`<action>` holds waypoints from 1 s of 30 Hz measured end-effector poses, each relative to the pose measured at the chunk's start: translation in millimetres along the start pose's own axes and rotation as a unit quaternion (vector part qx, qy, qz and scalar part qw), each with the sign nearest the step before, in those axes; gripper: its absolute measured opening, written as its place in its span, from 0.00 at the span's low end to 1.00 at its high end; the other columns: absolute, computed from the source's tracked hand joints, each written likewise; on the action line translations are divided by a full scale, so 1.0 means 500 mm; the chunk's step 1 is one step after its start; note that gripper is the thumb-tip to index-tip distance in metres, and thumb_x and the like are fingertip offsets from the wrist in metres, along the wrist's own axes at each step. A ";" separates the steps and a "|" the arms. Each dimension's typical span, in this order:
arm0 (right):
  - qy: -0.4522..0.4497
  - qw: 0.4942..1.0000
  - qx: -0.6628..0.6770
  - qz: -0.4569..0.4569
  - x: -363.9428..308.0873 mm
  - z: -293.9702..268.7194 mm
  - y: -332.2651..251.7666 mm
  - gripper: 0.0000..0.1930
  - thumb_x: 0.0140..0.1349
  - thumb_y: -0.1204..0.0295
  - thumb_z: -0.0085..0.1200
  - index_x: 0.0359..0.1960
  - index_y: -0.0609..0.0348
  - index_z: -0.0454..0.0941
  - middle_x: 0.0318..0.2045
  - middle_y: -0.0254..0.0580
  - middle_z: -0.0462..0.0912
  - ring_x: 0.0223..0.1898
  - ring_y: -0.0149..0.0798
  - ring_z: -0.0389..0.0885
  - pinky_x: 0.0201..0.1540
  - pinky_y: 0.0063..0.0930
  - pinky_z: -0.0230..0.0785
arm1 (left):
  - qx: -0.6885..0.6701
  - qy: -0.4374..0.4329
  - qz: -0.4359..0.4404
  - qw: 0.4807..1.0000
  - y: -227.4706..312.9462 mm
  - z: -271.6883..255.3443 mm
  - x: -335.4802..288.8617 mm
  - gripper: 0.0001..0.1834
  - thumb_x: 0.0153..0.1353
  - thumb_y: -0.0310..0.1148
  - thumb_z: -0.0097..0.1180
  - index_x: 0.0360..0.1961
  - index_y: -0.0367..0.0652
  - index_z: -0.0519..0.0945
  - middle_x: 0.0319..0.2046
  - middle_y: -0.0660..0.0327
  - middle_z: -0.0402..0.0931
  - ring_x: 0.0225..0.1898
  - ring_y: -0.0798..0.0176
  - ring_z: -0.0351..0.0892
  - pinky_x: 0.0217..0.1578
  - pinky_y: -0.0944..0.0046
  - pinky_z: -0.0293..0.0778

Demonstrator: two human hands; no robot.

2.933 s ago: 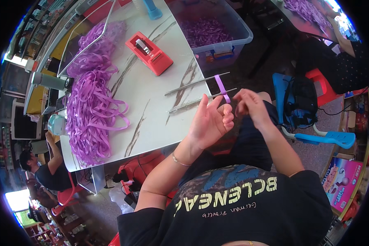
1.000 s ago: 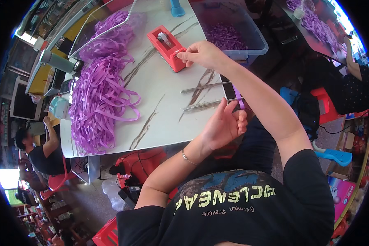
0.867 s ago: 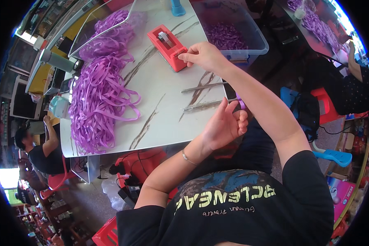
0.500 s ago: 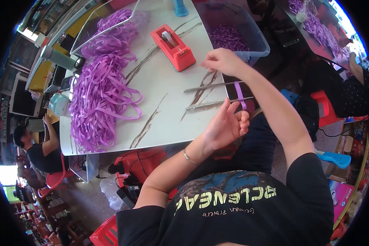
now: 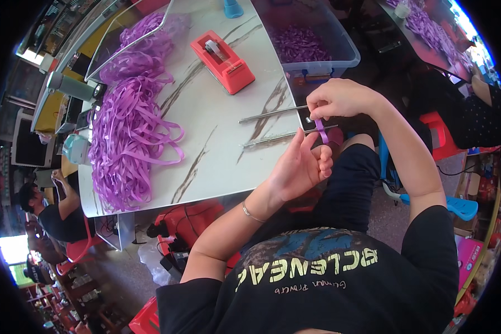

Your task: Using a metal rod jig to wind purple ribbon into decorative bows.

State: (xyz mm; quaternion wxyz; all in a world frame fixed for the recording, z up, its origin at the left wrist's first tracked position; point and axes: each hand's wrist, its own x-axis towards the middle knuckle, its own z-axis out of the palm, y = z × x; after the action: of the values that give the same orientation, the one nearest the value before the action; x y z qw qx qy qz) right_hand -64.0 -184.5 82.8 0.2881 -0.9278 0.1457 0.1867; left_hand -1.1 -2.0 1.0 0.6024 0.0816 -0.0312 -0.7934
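One strip (image 5: 321,132) sits nearer than the right hand's (image 5: 339,99) bunched fingertips, grip unclear, and beyond the left hand's (image 5: 299,170) parted fingers.

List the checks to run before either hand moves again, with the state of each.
1. Right hand at the purple strip: ok, it is at the strip's upper end.
2. Right hand's grip on the strip: cannot tell, the contact is too small to make out.
3. Left hand holding nothing: ok, palm turned up.
4. Rods wholly over the tabletop: not ok, both jut past its edge.
5. Red tape dispenser clear of both hands: ok.
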 end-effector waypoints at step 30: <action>-0.023 0.555 0.820 -0.138 0.066 0.313 0.154 0.20 0.65 0.60 0.43 0.56 0.53 0.65 0.15 0.20 0.60 0.19 0.18 0.62 0.26 0.20 0.57 | 0.021 -0.010 -0.002 1.000 0.001 0.012 0.004 0.33 0.66 0.56 0.30 0.60 0.39 0.55 0.24 0.65 0.61 0.27 0.68 0.60 0.33 0.68 0.62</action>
State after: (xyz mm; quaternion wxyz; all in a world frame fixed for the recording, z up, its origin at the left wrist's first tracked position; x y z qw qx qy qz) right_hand -104.9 -158.7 -88.3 0.9498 -0.2949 0.0989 -0.0338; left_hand -2.3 -4.2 6.7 0.5986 0.0866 -0.0536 -0.7945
